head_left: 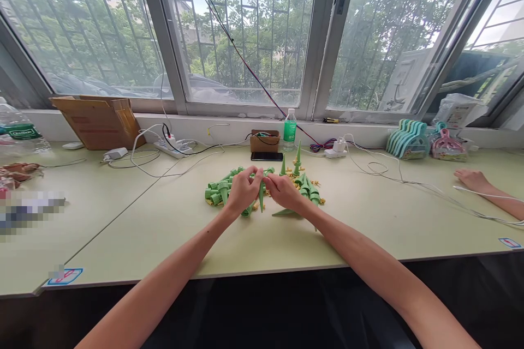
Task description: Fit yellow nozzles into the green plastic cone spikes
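Observation:
My left hand (244, 190) is closed on a green plastic spike (261, 200), whose tapered tip points down over the table. My right hand (285, 192) is pinched right beside it, fingertips meeting the left ones near the spike's upper end; what lies between them is hidden. Left of my hands is a heap of green capped parts (213, 194). To the right, green spikes (313, 196) lie among small yellow pieces (316, 182), and one green spike (298, 159) stands upright. Another spike (282, 212) lies flat below my right wrist.
Behind the parts are a black phone (266, 156), a small cardboard box (265, 142) and a green-labelled bottle (290, 130). Power strips (174, 146) and white cables (376, 170) lie farther out. Another person's hand (475, 180) rests at right. Turquoise hangers (407, 139) sit by the window.

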`<state>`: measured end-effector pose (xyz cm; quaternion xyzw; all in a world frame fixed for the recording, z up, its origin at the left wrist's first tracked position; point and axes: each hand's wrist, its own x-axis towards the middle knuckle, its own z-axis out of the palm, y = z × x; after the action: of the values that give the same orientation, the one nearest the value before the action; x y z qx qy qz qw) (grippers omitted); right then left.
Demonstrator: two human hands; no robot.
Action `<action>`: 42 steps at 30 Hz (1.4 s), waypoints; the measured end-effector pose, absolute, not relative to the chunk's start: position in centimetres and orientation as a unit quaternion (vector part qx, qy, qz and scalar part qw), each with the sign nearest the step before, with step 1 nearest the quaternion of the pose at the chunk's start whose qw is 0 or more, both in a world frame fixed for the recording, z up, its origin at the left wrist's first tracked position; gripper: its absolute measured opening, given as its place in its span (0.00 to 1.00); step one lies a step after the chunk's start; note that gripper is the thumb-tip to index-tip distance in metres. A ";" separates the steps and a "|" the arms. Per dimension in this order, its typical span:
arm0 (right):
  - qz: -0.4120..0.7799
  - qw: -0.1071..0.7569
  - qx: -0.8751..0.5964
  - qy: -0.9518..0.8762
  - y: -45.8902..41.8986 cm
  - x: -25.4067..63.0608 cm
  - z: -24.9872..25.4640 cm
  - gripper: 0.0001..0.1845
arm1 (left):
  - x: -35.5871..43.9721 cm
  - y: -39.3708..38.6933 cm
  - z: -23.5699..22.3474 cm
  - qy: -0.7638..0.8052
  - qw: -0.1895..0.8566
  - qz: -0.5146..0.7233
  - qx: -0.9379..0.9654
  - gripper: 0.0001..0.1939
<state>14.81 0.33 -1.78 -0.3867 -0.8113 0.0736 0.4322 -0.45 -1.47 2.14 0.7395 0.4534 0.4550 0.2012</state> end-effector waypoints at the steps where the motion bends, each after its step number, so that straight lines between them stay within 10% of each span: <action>1: 0.073 0.432 -0.387 -0.811 0.4 14.8 -1.8 0.19 | -0.4 -1.5 2.1 0.453 0.201 0.455 0.740 0.18; 42: 0.072 0.436 -0.385 -0.810 0.2 14.8 -1.8 0.20 | -0.5 -1.6 2.4 0.456 0.200 0.447 0.743 0.18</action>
<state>14.79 0.22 -1.75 -0.3852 -0.8099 0.0721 0.4365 -0.50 -1.63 2.36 0.7427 0.4564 0.4474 0.1999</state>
